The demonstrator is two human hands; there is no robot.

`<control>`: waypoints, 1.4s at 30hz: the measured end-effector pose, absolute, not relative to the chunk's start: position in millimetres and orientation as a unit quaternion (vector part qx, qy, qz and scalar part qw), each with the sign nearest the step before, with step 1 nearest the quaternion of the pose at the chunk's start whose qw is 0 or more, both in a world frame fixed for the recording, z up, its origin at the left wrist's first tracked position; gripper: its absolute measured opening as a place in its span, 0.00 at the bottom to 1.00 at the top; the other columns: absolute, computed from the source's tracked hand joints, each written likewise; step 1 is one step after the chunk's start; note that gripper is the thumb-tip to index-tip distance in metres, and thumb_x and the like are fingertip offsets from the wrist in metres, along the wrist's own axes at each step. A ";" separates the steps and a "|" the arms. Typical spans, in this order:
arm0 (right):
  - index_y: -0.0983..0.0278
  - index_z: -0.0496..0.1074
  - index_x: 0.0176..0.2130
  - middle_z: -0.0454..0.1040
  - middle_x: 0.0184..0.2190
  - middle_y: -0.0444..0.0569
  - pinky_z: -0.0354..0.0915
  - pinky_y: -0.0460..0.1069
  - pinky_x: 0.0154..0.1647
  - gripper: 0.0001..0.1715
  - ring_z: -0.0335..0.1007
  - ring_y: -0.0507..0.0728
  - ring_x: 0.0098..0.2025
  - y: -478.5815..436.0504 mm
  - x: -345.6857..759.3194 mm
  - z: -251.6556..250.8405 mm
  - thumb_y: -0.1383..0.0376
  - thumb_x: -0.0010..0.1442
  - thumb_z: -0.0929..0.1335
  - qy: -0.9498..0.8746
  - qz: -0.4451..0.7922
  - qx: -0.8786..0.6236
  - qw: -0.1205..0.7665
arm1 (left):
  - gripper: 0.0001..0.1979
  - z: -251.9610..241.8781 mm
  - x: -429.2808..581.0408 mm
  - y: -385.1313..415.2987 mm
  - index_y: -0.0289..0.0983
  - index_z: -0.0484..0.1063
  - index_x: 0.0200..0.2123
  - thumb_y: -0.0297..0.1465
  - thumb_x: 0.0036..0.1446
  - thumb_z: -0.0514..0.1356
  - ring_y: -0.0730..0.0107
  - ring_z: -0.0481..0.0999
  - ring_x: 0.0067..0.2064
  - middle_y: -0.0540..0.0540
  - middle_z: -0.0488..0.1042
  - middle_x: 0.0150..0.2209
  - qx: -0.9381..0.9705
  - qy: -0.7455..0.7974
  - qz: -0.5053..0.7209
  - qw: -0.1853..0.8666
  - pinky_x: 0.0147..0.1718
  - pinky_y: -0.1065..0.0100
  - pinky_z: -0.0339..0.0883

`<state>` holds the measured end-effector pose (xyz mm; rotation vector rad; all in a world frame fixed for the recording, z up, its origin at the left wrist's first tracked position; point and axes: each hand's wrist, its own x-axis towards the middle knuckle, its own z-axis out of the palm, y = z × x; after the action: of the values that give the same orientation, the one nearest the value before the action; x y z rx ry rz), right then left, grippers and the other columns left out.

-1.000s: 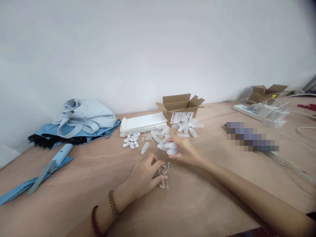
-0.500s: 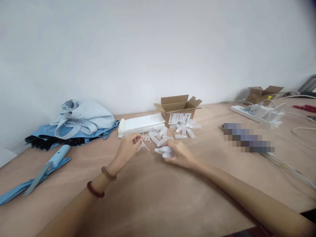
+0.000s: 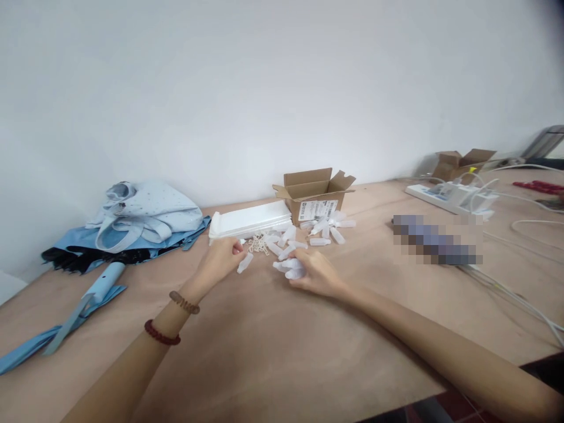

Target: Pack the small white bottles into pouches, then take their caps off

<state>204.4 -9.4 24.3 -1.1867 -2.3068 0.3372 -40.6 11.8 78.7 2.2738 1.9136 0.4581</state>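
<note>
Near the middle of the table, my right hand (image 3: 315,271) is closed around several small translucent plastic bottles (image 3: 293,270), which lie sideways in its fingers. My left hand (image 3: 221,259) has its fingers pinched together beside a pile of thin cream-white loops (image 3: 258,244). A tiny white bit shows at its fingertips, but what it holds cannot be made out. Just right of those fingertips lies a single translucent bottle (image 3: 245,262). More loose bottles (image 3: 288,234) lie beyond both hands, and another cluster (image 3: 337,235) spreads in front of the cardboard box.
An open cardboard box (image 3: 315,202) stands by the wall, beside a stack of white packets (image 3: 251,220). At left are a light-blue bag (image 3: 154,205) and a blue umbrella (image 3: 103,282). A power strip (image 3: 449,200), cables and a blurred-out object (image 3: 434,238) occupy the right.
My left hand has drawn slightly left; the thin white strand that hung from its fingers no longer shows, and a bottle now lies in plain view beside it. My right hand still grips its bottles.
</note>
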 end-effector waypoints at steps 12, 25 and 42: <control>0.65 0.66 0.36 0.72 0.28 0.50 0.54 0.46 0.25 0.15 0.66 0.57 0.29 17.2 217.4 46.9 0.57 0.51 0.66 -0.744 0.069 -0.592 0.302 | 0.14 59.6 -14.9 6.2 0.36 0.66 0.17 0.38 0.47 0.56 0.72 0.63 0.20 0.50 0.65 0.17 0.760 0.625 0.144 0.103 0.21 0.70 0.46; 0.68 0.68 0.31 0.69 0.17 0.48 0.56 0.45 0.13 0.16 0.65 0.53 0.16 75.2 227.8 69.0 0.57 0.50 0.70 -0.660 0.296 -0.653 0.224 | 0.21 53.5 71.9 56.2 0.35 0.64 0.14 0.42 0.53 0.56 0.75 0.57 0.18 0.52 0.58 0.14 0.767 0.586 0.232 0.123 0.20 0.70 0.46; 0.68 0.72 0.43 0.76 0.37 0.52 0.66 0.45 0.33 0.20 0.72 0.56 0.37 101.5 325.1 98.7 0.78 0.50 0.65 -0.767 0.062 -0.630 0.103 | 0.09 20.0 29.6 -25.0 0.36 0.67 0.37 0.30 0.61 0.49 0.67 0.72 0.31 0.45 0.73 0.33 0.840 0.501 0.209 0.015 0.30 0.68 0.62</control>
<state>325.1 101.5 98.7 -1.8595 -2.2638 0.1826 29.6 -25.0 20.0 2.6134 1.5579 0.6505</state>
